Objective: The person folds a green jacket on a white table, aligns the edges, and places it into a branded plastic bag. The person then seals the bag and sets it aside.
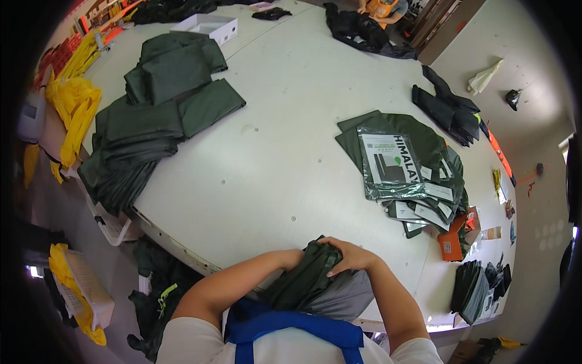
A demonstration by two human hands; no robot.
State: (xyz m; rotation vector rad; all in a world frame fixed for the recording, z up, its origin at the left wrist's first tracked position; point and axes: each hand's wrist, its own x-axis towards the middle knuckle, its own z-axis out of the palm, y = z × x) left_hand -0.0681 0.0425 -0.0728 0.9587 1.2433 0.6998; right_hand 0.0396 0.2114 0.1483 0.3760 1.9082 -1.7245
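A dark green coated-fabric garment (301, 276) with a grey inner side is bunched at the near table edge, right in front of my body. My right hand (351, 255) grips its upper right part, thumb on the near face and fingers over the far edge. On the other side, my left hand (293, 259) is tucked against the cloth, and its fingers are hidden by the folds. Farther right lies a fanned pile of flat dark green packs (418, 136), with a clear plastic bag (394, 161) holding a printed insert on top.
Tall stacks of folded dark green fabric (142, 124) stand on the left of the white table (273, 145). An orange box (450, 246) sits at the right, near a dark stack (470, 291). Across the table a co-worker's hands (376, 15) are near black cloth (364, 33).
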